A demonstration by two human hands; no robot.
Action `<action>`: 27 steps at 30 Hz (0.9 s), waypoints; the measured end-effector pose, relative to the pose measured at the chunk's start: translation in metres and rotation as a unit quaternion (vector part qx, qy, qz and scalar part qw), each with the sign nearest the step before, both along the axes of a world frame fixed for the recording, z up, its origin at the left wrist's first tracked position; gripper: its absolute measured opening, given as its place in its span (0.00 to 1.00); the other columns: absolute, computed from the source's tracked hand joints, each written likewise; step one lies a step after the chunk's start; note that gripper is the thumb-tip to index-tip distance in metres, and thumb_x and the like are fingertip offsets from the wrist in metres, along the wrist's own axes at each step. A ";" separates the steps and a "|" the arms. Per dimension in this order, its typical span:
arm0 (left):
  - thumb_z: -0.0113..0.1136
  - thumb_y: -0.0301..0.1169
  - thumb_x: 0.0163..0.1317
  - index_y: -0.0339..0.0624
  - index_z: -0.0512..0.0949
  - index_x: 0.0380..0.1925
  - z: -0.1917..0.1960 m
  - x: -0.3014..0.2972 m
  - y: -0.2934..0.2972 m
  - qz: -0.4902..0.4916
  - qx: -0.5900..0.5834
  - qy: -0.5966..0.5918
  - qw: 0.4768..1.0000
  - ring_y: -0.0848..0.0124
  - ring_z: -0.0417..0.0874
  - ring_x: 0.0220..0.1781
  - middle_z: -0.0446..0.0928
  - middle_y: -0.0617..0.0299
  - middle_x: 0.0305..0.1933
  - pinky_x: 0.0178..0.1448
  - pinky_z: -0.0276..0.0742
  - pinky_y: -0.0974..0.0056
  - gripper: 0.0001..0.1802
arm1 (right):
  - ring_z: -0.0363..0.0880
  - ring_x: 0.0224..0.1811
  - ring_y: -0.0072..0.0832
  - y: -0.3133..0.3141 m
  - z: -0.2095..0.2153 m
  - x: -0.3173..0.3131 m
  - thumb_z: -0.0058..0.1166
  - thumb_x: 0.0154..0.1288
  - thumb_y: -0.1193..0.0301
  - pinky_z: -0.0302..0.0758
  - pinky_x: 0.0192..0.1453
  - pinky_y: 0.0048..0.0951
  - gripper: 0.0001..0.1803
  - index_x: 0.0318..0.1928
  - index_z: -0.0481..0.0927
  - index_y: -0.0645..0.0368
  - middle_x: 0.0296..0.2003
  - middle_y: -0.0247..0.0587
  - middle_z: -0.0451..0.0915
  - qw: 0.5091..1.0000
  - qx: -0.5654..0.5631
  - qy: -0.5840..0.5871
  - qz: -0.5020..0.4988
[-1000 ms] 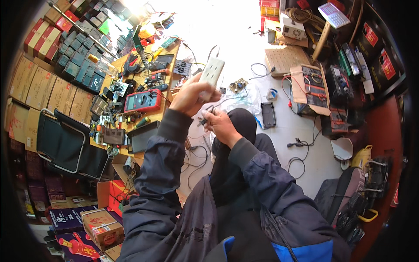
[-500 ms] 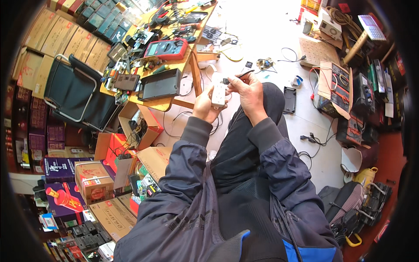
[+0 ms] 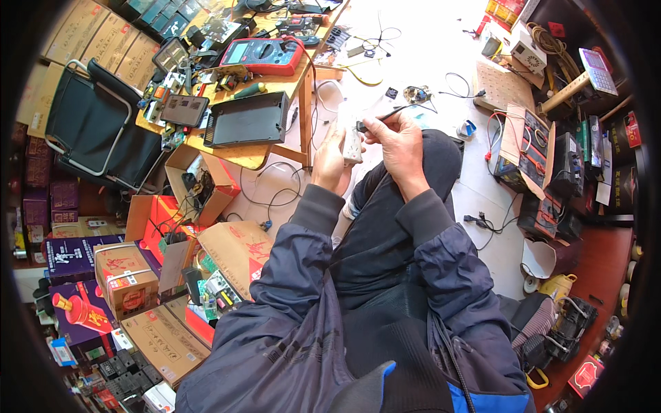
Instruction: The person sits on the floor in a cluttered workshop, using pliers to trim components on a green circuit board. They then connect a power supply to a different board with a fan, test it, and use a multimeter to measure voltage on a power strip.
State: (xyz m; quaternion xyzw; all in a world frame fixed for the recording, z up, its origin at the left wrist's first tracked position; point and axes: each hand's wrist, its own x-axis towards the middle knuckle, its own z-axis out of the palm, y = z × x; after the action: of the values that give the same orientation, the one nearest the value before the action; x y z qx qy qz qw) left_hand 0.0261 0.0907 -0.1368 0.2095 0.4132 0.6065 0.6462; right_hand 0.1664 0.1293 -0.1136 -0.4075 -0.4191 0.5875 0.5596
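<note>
My left hand (image 3: pixel 329 160) grips a white power strip (image 3: pixel 351 140) and holds it upright over my knee. My right hand (image 3: pixel 397 141) pinches a thin black tool (image 3: pixel 381 118) whose tip touches the strip's upper end. Both forearms wear dark blue jacket sleeves. My black-trousered knee (image 3: pixel 441 155) lies just beyond the right hand. A small electronic part with wires (image 3: pixel 416 93) rests on the white floor a little ahead of the hands.
A low wooden table (image 3: pixel 256 154) on the left carries a red multimeter (image 3: pixel 263 55), a black flat box (image 3: pixel 248 119) and small tools. Cardboard boxes (image 3: pixel 125 277) crowd the lower left. A black folding chair (image 3: pixel 95 122) stands far left. Devices and cables (image 3: pixel 530 148) fill the right.
My hands with the power strip have drawn in from arm's length, down over my knee. The view has tilted down, so the table now sits higher in the picture.
</note>
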 end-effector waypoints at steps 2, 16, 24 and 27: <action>0.41 0.40 0.83 0.40 0.73 0.61 -0.004 0.005 0.003 0.007 0.014 0.003 1.000 0.69 0.84 0.40 0.82 0.59 0.44 0.42 0.80 0.63 0.19 | 0.83 0.28 0.20 0.001 -0.002 0.000 0.69 0.66 0.73 0.80 0.34 0.22 0.11 0.39 0.81 0.68 0.30 0.42 0.86 1.000 0.003 0.005 0.016; 0.43 0.42 0.82 0.42 0.73 0.60 -0.011 0.008 0.004 0.005 0.004 -0.028 1.000 0.69 0.81 0.39 0.81 0.59 0.42 0.44 0.79 0.62 0.19 | 0.83 0.26 0.21 0.007 -0.013 0.001 0.70 0.64 0.72 0.80 0.29 0.24 0.13 0.34 0.79 0.68 0.28 0.43 0.85 0.999 -0.002 -0.016 0.028; 0.41 0.37 0.82 0.41 0.73 0.60 0.001 0.003 0.008 -0.016 0.025 0.016 0.999 0.70 0.81 0.40 0.81 0.59 0.46 0.44 0.78 0.64 0.17 | 0.83 0.27 0.23 0.007 -0.012 0.004 0.68 0.65 0.73 0.81 0.30 0.25 0.13 0.36 0.78 0.71 0.30 0.46 0.85 0.999 -0.014 0.001 0.034; 0.41 0.34 0.82 0.40 0.73 0.59 0.003 0.007 0.010 -0.007 0.050 0.014 0.999 0.72 0.81 0.39 0.80 0.61 0.45 0.44 0.78 0.66 0.16 | 0.84 0.29 0.23 0.006 -0.011 0.005 0.68 0.66 0.73 0.82 0.34 0.25 0.12 0.38 0.80 0.70 0.31 0.44 0.85 0.999 -0.011 -0.007 0.046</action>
State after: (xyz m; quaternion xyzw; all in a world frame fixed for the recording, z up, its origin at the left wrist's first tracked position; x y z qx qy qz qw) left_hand 0.0335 0.1006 -0.1342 0.2531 0.3898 0.6192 0.6329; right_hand 0.1711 0.1355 -0.1250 -0.3979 -0.4344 0.6143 0.5250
